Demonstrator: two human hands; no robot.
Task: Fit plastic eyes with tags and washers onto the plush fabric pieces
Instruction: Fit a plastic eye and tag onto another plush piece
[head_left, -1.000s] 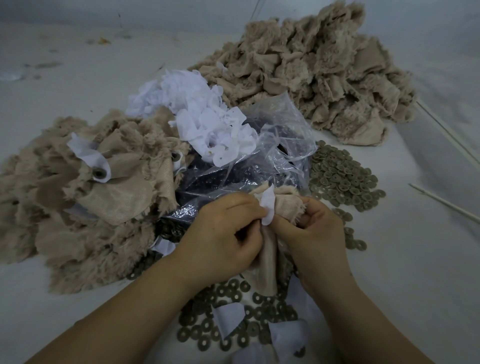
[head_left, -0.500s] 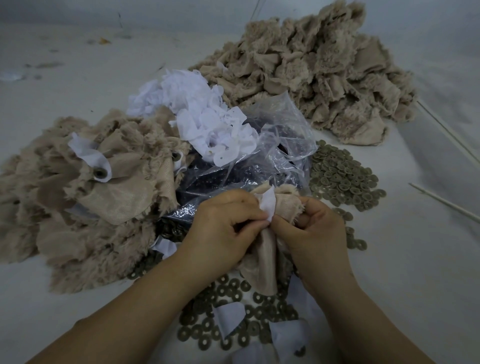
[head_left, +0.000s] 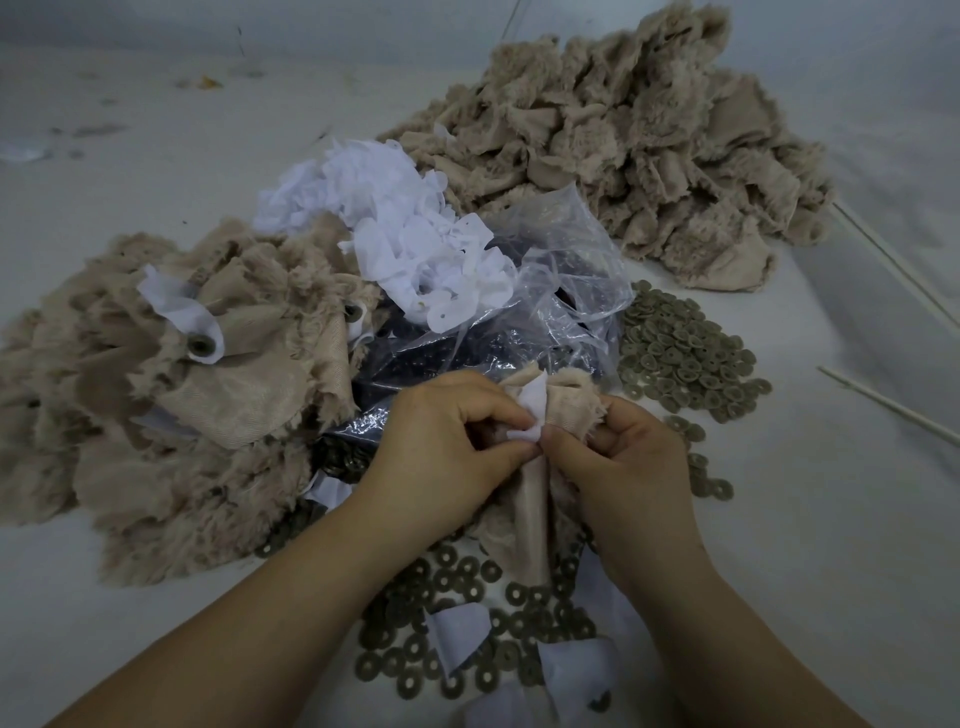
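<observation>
Pale grey table (head_left: 831, 519) fills the view, and up at one o'clock sits the biggest heap of beige plush pieces (head_left: 623, 140), no tags showing on it. Over at nine o'clock, a second plush pile (head_left: 171, 395), some pieces there already carrying white tags and washers, so by my reading that's the finished side. Dead centre, a crumpled clear bag (head_left: 545, 291) of dark parts, likely the eyes, with a drift of white tags (head_left: 410, 234) lying on it at twelve o'clock. Washers (head_left: 680, 358) spread at three o'clock, more scattered at six o'clock.

Now the action: both hands meet at the middle over one plush piece (head_left: 532, 499), which hangs down between them. Left hand (head_left: 441, 447) curls round the fabric and pinches a white tag (head_left: 530, 415) against it; right hand (head_left: 628, 462) pinches the fabric from the other side, fingertips nearly touching the left's. Whether an eye post is already through, I can't tell.

Looks like the tag-seating step; next call is a washer from the table, pressed squarely on
</observation>
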